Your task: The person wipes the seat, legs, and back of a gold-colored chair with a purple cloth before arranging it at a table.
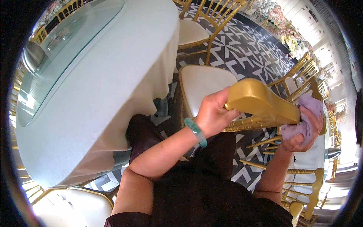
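Observation:
A gold chair [261, 100] with a white seat pad [206, 87] stands in front of me, the curved top rail of its back turned up toward me. My left hand [216, 111] is closed around the left end of the chair back, just under the rail. A green bangle [196, 132] circles that wrist. At the rail's right end, my right hand [312, 126] grips a bunched purple cloth [311, 104] and presses it against the gold surface. Folds of the cloth hide part of the fingers and the rail's end.
To the left is a round table with a white tablecloth [102, 87] and a glass turntable [72, 49]. Another gold chair [193, 32] stands beyond. More gold chairs [306, 189] are at the right, a white-seated one [75, 204] at lower left. Flowers [276, 19] line the far side of the patterned floor [242, 45].

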